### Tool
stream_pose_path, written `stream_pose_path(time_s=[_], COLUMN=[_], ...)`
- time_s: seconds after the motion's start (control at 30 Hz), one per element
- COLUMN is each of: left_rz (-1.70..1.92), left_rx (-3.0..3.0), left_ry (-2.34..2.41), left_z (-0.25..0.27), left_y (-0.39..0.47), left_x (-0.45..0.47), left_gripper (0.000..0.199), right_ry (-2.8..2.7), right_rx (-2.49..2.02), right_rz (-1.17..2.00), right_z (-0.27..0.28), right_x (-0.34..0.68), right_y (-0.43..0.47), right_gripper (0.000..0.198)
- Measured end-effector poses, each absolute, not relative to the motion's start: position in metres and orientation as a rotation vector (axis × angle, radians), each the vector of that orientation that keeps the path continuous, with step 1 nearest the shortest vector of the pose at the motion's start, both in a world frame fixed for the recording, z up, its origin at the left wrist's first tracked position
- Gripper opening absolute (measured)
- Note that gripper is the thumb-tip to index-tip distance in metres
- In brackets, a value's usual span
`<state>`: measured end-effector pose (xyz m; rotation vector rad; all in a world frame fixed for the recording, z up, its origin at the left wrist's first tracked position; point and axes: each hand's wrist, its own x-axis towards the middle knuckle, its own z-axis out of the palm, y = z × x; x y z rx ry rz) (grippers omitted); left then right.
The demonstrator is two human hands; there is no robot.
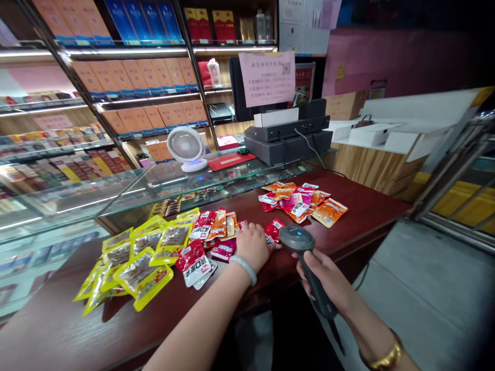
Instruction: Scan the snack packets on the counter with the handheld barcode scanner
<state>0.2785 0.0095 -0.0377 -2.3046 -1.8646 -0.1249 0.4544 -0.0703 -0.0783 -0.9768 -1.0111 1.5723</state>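
Head view: the right hand [329, 281] wraps its fingers round the grip of a scanner [297, 238], whose head stands just beside a red packet [274, 230] on the tabletop [367, 200]. The left hand [253, 246] is down by that packet, fingers close together and thumb out; whether they pinch it, I cannot tell. The packet is best kept flat, unshaded by the thumb, with the scanner head squarely aimed.
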Motion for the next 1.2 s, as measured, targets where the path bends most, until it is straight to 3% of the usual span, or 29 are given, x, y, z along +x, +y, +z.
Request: stream_pose_path(time_s=[0.33,0.5,0.63,0.8,1.0,1.2], left_rz=[-0.245,-0.574,-0.840,-1.108,-0.754,-0.463], left_rx=[-2.357,-2.505,-2.466,-2.136,-1.863,-1.769], left_ry=[-1.902,-1.956,-2.097,-2.219,-2.375,-2.125], left_z=[-0.045,-0.052,-0.051,-0.050,-0.046,-0.030], left_y=[-0.012,-0.014,-0.023,-0.043,-0.055,-0.040], left_x=[0.252,0.237,0.218,0.166,0.112,0.143], left_gripper=[0.061,0.073,0.044,0.035,0.040,0.052], right_ry=[-1.013,-0.982,-0.971,-1.004,-1.060,-1.104], right_rx=[-0.997,-1.004,-0.991,-0.983,-0.961,-0.897], right_rz=[1.602,1.651,1.684,1.742,1.749,1.695], right_z=[-0.077,-0.079,-0.076,-0.070,-0.067,-0.066], right_x=[0.444,0.432,0.429,0.425,0.414,0.422], right_y=[-0.074,-0.073,-0.078,-0.080,-0.070,-0.059], right_gripper=[0.045,0.048,0.049,0.050,0.049,0.045])
